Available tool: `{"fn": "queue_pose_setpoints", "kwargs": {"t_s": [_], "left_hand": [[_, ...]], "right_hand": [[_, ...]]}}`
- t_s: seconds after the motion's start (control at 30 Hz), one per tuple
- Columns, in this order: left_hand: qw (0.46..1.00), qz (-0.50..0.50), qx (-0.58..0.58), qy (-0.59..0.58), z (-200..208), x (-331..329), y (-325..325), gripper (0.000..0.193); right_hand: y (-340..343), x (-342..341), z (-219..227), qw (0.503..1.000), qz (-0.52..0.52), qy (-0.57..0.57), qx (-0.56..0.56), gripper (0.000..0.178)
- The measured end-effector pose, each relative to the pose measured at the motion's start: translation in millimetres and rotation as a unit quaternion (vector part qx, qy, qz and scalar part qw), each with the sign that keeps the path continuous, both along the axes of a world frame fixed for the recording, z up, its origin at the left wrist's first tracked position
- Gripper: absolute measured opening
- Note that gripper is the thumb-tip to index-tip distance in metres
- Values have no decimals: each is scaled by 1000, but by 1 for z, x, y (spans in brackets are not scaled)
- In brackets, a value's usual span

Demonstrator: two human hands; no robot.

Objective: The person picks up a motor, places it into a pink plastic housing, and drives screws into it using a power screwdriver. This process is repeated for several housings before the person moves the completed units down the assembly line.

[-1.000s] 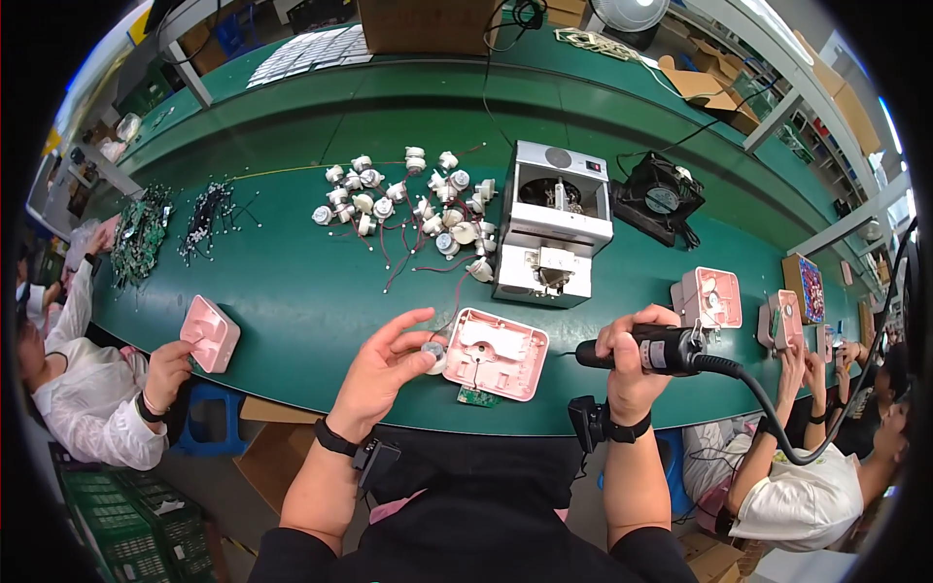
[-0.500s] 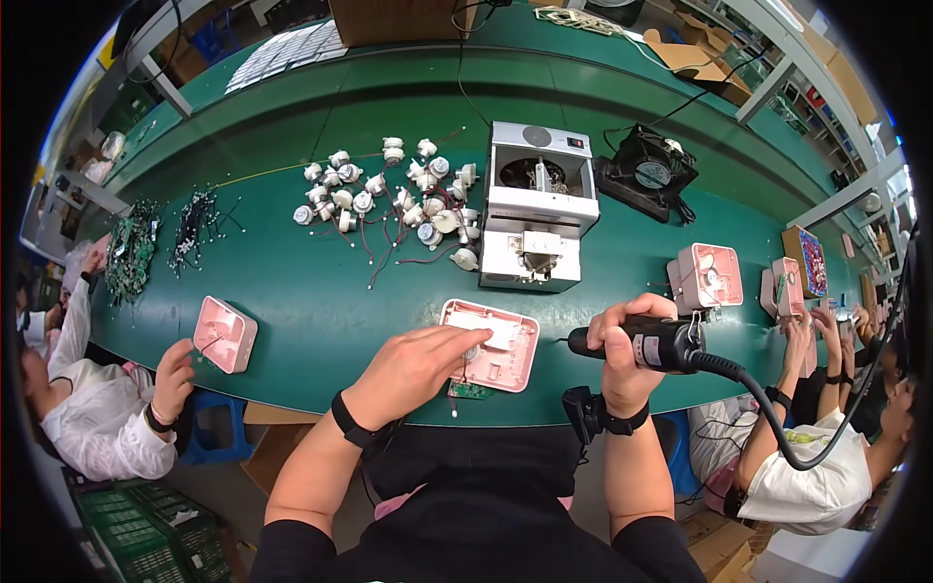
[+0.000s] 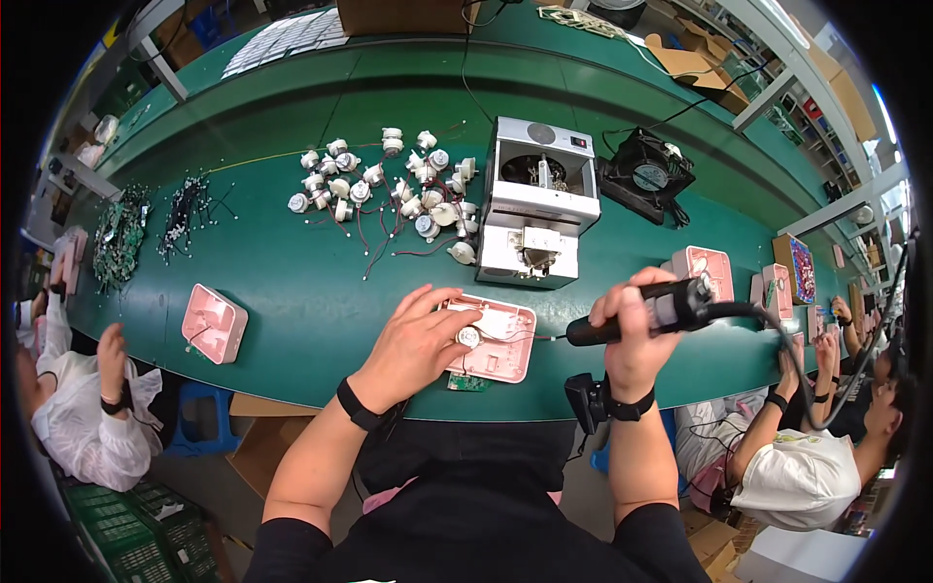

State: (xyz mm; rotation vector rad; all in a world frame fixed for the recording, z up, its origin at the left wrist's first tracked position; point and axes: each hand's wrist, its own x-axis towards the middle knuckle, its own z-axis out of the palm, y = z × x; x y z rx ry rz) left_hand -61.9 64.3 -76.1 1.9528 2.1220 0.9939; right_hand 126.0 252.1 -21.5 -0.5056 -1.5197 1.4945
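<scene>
A pink plastic housing (image 3: 515, 364) lies open side up before me, with a white part and wires inside. Over its left side is my left hand (image 3: 413, 340), with thumb and index finger around a small round white motor (image 3: 469, 336). A green circuit board (image 3: 468, 384) hangs by wires at the housing's near edge. My right hand (image 3: 637, 335) grips a black electric screwdriver (image 3: 598, 330), its bit pointing left to the housing's right rim; whether it touches is unclear. A coiled cable (image 3: 748, 311) runs off the tool's back.
Several white motors with wires (image 3: 418, 194) lie beyond. A grey-white machine (image 3: 539, 204) and a black fan (image 3: 651, 175) stand to their right. Other pink housings (image 3: 216, 323) sit at left and right. Circuit boards (image 3: 121, 238) and wires (image 3: 190, 219) lie far left. Co-workers sit on both sides.
My left hand has drawn back left with its fingers more spread, and the round motor now shows between them. The screwdriver has come nearer the housing, its back end raised.
</scene>
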Motion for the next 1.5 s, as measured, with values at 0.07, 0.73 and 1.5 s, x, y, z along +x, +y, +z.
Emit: {"fn": "queue_pose_setpoints", "kwargs": {"t_s": [0.07, 0.73, 1.5], "left_hand": [[1000, 20, -1, -2, -2, 4, -2, 53], [964, 79, -47, -249, -11, 7, -1, 78], [971, 86, -3, -222, -31, 17, 8, 83]], "right_hand": [[5, -10, 22, 999, 19, 50, -3, 24], [24, -86, 66, 989, 84, 88, 88, 15], [-63, -72, 15, 957, 282, 73, 7, 35]]}}
